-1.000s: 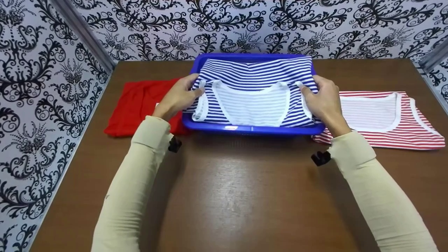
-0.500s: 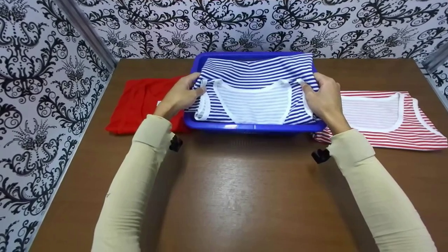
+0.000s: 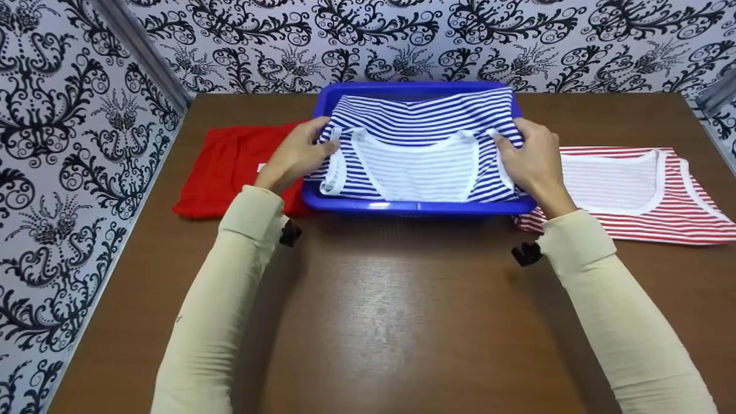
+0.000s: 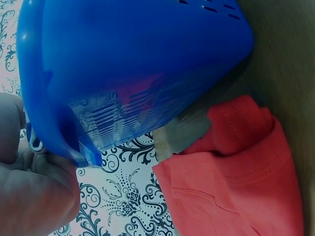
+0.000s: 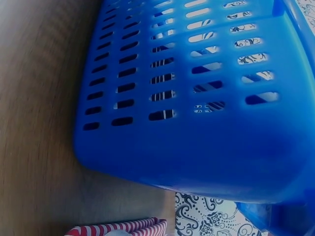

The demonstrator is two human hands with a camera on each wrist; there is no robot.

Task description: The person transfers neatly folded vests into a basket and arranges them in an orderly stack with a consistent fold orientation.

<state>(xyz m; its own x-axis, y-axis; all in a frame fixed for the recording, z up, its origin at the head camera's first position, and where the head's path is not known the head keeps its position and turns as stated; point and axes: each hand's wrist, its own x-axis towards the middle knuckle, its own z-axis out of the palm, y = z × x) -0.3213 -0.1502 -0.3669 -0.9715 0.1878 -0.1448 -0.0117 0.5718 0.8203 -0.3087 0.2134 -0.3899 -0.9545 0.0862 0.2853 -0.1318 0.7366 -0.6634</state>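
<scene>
Presently, in the head view, the left hand point(image 3: 299, 152) and the right hand point(image 3: 535, 158) are at the two short ends of the blue basket point(image 3: 437, 208); their fingers appear to grasp its rim, with the thumbs lying over the sides of the blue striped top point(image 3: 417, 169), though what is under the palms I cannot tell. This top lies folded in the basket, its white-bound neckline toward the person, its cloth thin and softly waved. To hold well, I think, both ends should be kept equally level, and the thumbs should press only lightly, so that the knit does not wrinkle. On the table point(image 3: 374, 305), brown and slightly glossy, a matt red garment point(image 3: 230, 167) is on the left and a red striped top point(image 3: 621, 190) on the right, both folded flat. In the left wrist view, the fingers are bent around the rim near a small handle piece; the basket is smooth plastic, rounded at corners, and the red cloth shows thick, seamed folds. In the right wrist view, the hand is not visible; rows of rounded slots pierce the basket wall, and a striped fold shows at the bottom.
</scene>
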